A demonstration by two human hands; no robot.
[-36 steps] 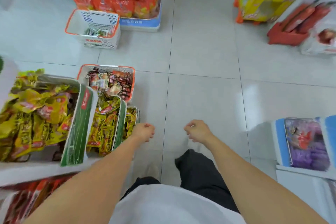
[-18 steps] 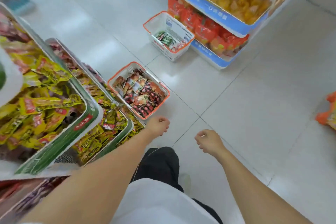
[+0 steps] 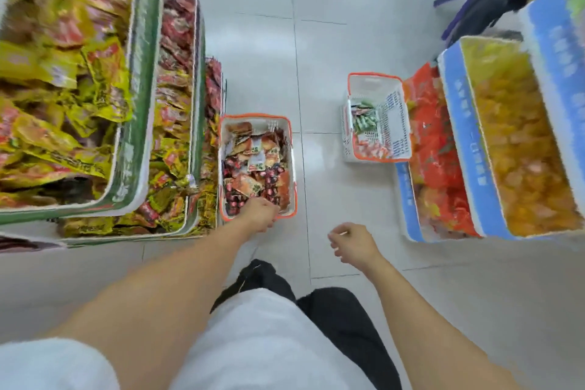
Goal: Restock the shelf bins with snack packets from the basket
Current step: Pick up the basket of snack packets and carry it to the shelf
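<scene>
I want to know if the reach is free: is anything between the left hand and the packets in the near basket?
Nothing visible. The left hand is at the near rim of the basket, right over the packets, which lie uncovered. What its fingers are doing is hidden.

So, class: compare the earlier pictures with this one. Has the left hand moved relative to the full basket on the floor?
Yes. The left hand has moved forward to the near rim of the full basket; earlier it hung short of it.
</scene>
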